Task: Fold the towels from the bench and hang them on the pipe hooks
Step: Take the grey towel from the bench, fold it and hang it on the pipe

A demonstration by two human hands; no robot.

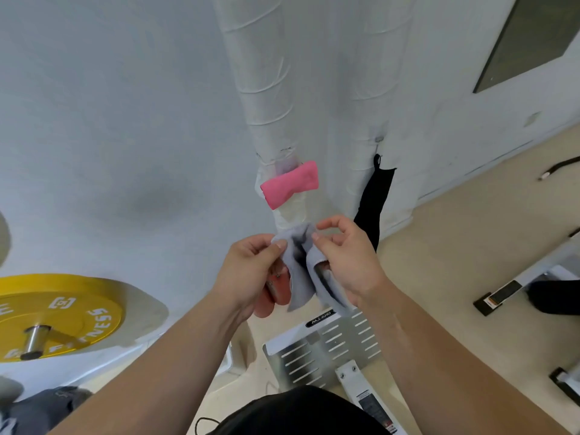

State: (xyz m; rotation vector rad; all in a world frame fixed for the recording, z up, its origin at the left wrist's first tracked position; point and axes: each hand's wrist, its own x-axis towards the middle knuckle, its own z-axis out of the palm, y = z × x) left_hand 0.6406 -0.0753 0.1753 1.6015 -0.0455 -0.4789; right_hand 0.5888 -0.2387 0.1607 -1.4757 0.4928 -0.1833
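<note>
Bare forearms lead to the left hand and right hand; each thumb and forefinger pinches the edge of a grey towel, which hangs between them before the wrapped pipe. A folded pink towel sits on that pipe; a black towel hangs to its right.

Off to my left a yellow weight plate has a steel bar sleeve poking through its middle, with white lettering round its face (the part I can read ends in "NESS"). Below it, in the bottom-left corner, lies a heap of grey fabric. Straight under me a slotted metal plate rests on the beige floor, with a white beam bolted to it. Far right — a white frame leg with a black end cap. Beyond it a black cable trails across the floor, and a dark window sits high on the pale wall.
</note>
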